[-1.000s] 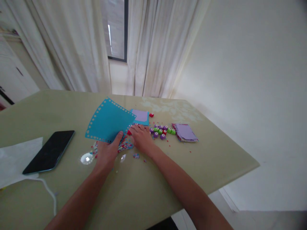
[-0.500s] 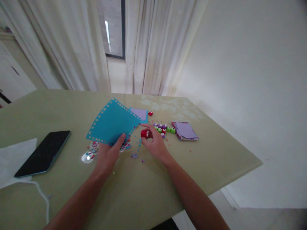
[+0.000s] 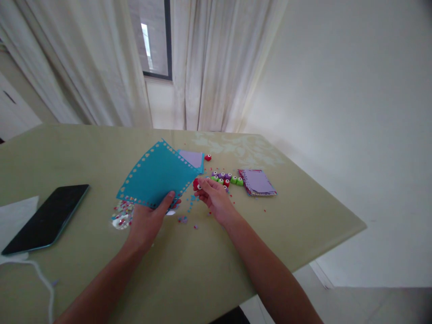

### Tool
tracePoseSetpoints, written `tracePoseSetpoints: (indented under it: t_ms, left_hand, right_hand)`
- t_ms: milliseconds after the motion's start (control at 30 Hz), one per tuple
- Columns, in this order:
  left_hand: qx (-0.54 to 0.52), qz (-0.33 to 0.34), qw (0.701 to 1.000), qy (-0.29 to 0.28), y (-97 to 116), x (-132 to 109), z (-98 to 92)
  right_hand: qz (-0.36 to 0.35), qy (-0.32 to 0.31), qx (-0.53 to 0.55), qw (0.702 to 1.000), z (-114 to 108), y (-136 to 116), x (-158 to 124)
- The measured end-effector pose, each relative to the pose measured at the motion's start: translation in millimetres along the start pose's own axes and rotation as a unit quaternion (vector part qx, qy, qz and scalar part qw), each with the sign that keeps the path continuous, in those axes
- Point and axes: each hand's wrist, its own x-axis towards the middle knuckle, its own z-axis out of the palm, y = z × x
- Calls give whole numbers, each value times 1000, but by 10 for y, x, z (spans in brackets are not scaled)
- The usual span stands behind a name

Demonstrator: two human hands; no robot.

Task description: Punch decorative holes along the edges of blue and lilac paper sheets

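Note:
My left hand (image 3: 148,219) pinches the near edge of a teal paper sheet (image 3: 157,174) whose border is punched with small holes; the sheet is lifted off the table. My right hand (image 3: 216,198) is closed on a small red paper punch (image 3: 196,184), held against the sheet's right edge. Tiny coloured paper bits (image 3: 184,219) lie scattered on the table between and under my hands.
Several small purple, green and red punches (image 3: 225,178) sit in a cluster beyond my right hand, one red punch (image 3: 208,157) apart. A stack of lilac paper squares (image 3: 258,182) lies right of them, another lilac square (image 3: 192,158) behind the sheet. A black phone (image 3: 45,218) and white tissue (image 3: 13,211) lie left on the beige table (image 3: 202,270).
My right hand picked the red punch up from the table and brought it left to the sheet's right edge. The left hand kept holding the teal sheet and raised it a little.

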Motion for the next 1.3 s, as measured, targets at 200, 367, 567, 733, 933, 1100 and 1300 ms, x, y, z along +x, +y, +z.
tracePoseSetpoints:
  t_ms: [200,367,567,733,933,1100,1300]
  left_hand:
    - [0,8,1000,-17,33,-8,12]
    - [-10,11,999,-30,31,-6,37]
    - [0,47,998,-35,-29,1,43]
    - [27,36,999,-30,-28,3,50]
    - [53,53,996,-39,-36,2,33]
    - [50,55,996,-40,-62,9,35]
    - [48,54,997,-27,-51,9,42]
  right_hand:
    - [0,-14,6,1000,29,8,-13]
    - [-12,8,25,1000,39,16,0]
    - [-31,22,55,998,37,34,15]
    - [-30,31,58,997,38,28,17]
    - [-8,35,83,996,34,1,8]
    - [6,26,86,996,25,-13,-5]
    - [3,28,83,996,33,-6,6]
